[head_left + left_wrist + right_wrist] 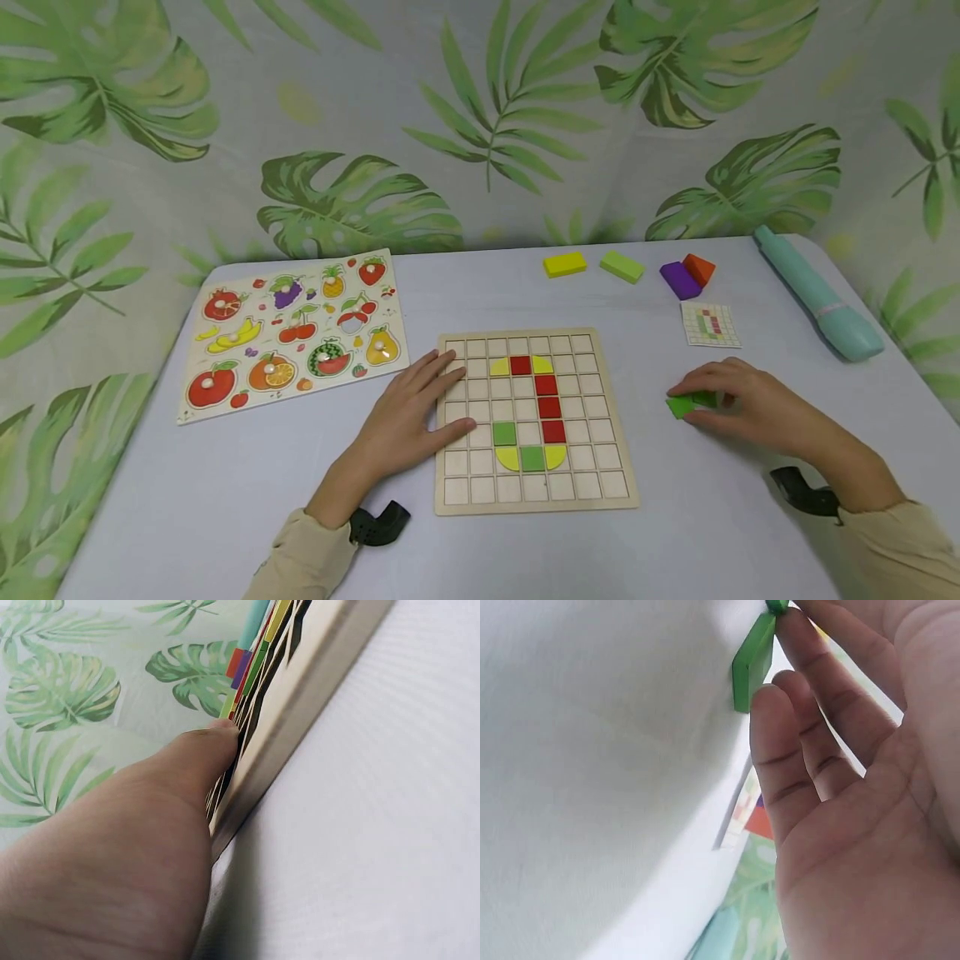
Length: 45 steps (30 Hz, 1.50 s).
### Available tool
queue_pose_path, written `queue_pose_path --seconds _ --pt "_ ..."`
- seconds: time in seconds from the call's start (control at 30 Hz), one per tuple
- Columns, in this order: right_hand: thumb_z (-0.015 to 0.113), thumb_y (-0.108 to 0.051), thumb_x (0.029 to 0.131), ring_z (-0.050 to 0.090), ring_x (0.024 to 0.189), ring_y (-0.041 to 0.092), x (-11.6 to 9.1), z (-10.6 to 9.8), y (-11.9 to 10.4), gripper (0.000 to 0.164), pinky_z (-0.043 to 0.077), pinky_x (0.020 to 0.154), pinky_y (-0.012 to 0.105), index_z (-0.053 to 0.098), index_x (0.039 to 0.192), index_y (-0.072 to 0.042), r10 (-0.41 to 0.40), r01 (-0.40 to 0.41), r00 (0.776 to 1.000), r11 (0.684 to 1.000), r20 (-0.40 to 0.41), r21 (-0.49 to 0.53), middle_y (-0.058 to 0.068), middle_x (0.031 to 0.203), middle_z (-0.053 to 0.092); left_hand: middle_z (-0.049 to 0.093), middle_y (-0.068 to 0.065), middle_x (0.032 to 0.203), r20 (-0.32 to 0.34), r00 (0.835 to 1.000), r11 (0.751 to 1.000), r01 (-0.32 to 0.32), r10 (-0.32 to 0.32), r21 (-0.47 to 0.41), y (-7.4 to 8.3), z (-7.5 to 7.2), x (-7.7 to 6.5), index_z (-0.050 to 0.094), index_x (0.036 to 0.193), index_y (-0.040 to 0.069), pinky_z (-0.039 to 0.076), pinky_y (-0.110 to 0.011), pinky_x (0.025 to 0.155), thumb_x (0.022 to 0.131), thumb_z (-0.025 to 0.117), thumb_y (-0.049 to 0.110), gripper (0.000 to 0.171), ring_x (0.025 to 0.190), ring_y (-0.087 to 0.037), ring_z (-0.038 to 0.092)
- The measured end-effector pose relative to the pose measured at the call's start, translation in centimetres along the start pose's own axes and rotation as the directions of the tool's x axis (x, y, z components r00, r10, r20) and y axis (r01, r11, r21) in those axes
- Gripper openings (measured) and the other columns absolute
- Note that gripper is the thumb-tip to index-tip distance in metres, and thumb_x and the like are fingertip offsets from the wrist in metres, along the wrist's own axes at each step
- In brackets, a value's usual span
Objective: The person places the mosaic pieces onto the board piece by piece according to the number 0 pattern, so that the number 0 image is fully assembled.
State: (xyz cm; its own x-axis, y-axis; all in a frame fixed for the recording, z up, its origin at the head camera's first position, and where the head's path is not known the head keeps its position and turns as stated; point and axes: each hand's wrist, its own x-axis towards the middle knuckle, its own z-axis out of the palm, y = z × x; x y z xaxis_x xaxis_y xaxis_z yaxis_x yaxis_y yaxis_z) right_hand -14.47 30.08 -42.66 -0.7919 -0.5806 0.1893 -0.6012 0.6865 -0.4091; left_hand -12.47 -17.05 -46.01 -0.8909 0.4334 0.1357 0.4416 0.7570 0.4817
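My left hand (405,408) lies with fingers spread over the left edge of a wooden grid board (536,507). In the left wrist view its thumb reaches the board's rim (300,697). Red tiles (550,407), green tiles (504,434) and yellow rounded tiles (555,457) form a loop in the grid's cells. To the right of the board, my right hand (750,396) pinches a small green tile (680,407) between thumb and fingertips, just over the table. Another green tile (754,664) is close by its fingers in the right wrist view.
A small pattern card (711,325) lies beyond my right hand. Yellow (565,265), light green (622,267), purple (680,281) and orange (699,269) blocks sit along the back. A fruit puzzle board (288,342) is at left, a teal folded object (817,292) at right.
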Motion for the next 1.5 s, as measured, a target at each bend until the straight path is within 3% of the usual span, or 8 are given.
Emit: queue_pose_path --seconds 0.37,0.97,1.27,1.5 --pt "0.09 -0.017 0.08 0.056 0.092 0.004 2.1 0.7 -2.2 0.034 0.048 0.071 0.023 0.079 0.11 -0.026 0.027 -0.026 1.0 0.999 0.009 -0.022 -0.017 0.105 0.069 0.034 -0.001 0.168 0.007 1.0 1.0 0.01 -0.01 -0.005 0.2 0.0 0.0 0.051 0.153 0.016 0.027 -0.054 0.124 0.093 0.068 0.057 0.075 0.158 -0.026 0.024" --pt "0.083 -0.027 0.089 0.055 0.09 0.012 7.8 3.0 -7.5 0.032 0.051 0.074 0.026 0.076 0.12 -0.024 0.056 -0.077 0.988 0.985 0.144 0.151 -0.014 0.109 0.066 0.034 -0.002 0.168 0.006 1.0 1.0 0.004 -0.004 0.003 0.2 0.0 0.0 0.051 0.153 0.015 0.027 -0.054 0.124 0.093 0.068 0.057 0.075 0.157 -0.027 0.025" --pt "0.081 -0.03 0.091 0.057 0.096 0.012 10.3 4.6 -10.3 0.032 0.053 0.081 0.03 0.077 0.122 -0.021 -0.019 -0.013 0.985 0.984 0.174 0.178 -0.013 0.11 0.067 0.034 -0.002 0.168 0.002 1.0 1.0 0.002 -0.002 -0.003 0.2 -0.1 0.0 0.051 0.153 0.015 0.026 -0.054 0.124 0.093 0.068 0.057 0.075 0.157 -0.027 0.024" --pt "0.078 -0.035 0.093 0.062 0.106 0.012 11.9 6.1 -12.2 0.026 0.056 0.094 0.039 0.077 0.117 -0.024 -0.064 0.038 0.979 0.99 0.194 0.132 -0.012 0.112 0.071 0.034 -0.001 0.168 -0.004 1.0 1.0 -0.002 0.002 0.002 0.1 -0.1 -0.1 0.051 0.153 0.016 0.027 -0.055 0.124 0.094 0.067 0.058 0.074 0.157 -0.027 0.024"
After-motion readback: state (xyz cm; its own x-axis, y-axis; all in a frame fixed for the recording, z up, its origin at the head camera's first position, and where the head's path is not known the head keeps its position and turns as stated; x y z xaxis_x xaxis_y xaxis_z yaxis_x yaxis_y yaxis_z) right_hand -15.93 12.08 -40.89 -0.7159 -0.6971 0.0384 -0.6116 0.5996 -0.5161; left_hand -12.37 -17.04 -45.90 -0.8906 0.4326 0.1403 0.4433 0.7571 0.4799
